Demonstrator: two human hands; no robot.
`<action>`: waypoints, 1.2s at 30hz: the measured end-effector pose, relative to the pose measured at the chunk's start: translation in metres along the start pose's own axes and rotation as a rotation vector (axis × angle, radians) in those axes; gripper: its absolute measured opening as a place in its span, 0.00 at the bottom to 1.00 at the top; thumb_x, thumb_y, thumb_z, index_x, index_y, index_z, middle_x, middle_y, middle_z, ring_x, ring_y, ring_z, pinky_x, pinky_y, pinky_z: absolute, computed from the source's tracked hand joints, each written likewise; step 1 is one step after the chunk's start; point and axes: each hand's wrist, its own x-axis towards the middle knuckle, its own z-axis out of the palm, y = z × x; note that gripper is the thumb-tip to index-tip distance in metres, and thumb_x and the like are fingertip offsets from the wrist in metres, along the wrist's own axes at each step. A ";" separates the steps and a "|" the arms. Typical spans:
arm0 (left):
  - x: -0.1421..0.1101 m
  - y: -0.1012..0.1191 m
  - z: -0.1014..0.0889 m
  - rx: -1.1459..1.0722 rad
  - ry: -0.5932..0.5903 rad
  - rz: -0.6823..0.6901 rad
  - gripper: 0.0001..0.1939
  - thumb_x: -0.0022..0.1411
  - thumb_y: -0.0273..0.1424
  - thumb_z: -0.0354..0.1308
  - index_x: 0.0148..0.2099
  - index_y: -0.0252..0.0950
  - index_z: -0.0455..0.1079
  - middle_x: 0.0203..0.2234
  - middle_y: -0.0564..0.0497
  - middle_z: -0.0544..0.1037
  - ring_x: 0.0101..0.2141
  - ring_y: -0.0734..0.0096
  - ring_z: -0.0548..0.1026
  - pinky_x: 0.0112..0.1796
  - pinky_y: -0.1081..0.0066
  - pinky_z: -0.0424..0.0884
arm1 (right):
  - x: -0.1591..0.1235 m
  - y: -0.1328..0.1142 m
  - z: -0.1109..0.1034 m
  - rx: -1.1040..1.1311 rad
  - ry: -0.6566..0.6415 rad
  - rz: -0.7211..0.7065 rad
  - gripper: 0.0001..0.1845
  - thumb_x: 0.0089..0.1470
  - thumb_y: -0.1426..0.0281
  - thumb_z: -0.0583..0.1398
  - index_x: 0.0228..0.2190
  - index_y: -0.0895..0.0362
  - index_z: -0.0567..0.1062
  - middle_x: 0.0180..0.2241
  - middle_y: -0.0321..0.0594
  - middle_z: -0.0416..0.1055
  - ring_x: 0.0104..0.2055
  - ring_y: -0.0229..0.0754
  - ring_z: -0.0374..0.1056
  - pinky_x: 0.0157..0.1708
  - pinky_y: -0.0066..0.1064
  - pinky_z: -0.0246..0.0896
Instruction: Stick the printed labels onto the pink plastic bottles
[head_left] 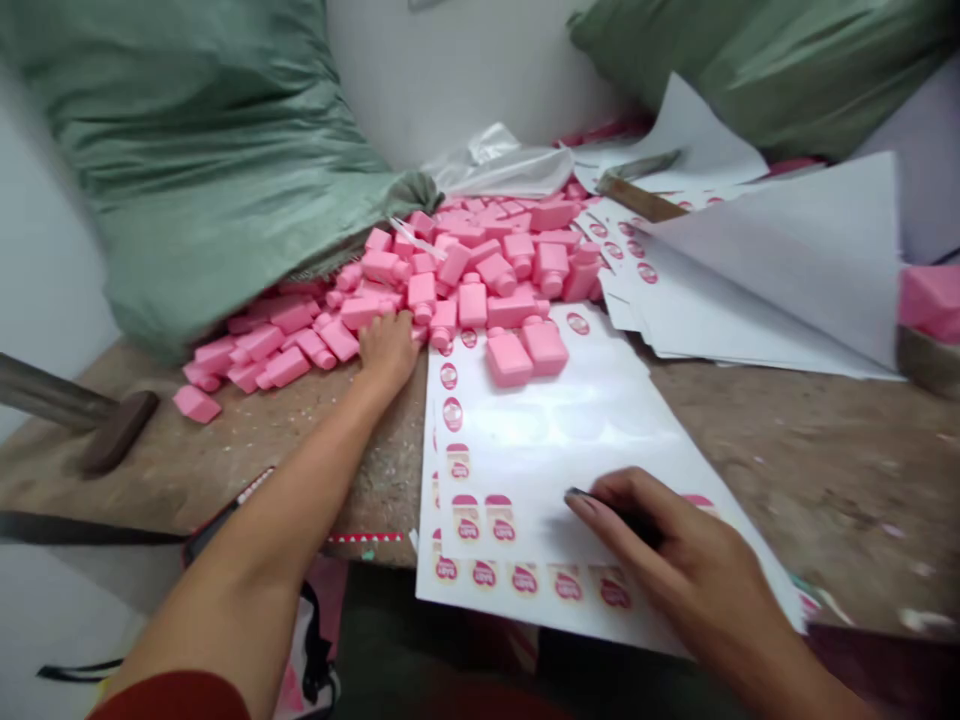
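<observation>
My left hand [388,350] reaches into the near edge of a heap of pink plastic bottles [472,300], its fingers curled down on a bottle; the fingertips are hidden. My right hand [667,540] is closed over the lower part of a white label sheet [547,470], thumb and forefinger pinching a slim dark object [577,492] whose kind I cannot make out. Two pink bottles [526,352] lie side by side on the upper part of that sheet. Oval and rectangular pink-and-cream labels [465,518] remain along its left side, and another label sheet lies under it.
A green sack [225,180] leans behind the heap at left, another green sack [787,70] at back right. More label sheets [750,290] lie at right beneath a wooden-handled tool [645,200]. Clear plastic [502,165] lies behind the bottles. A brown-ended metal bar [120,430] juts in at left.
</observation>
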 end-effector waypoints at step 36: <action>-0.172 0.057 -0.002 -2.072 -0.394 -0.763 0.16 0.60 0.29 0.61 0.50 0.37 0.66 0.41 0.45 0.79 0.47 0.62 0.76 0.47 0.61 0.72 | -0.003 -0.017 0.023 -0.565 0.084 -0.480 0.16 0.63 0.68 0.49 0.27 0.56 0.71 0.20 0.35 0.72 0.18 0.38 0.59 0.30 0.33 0.45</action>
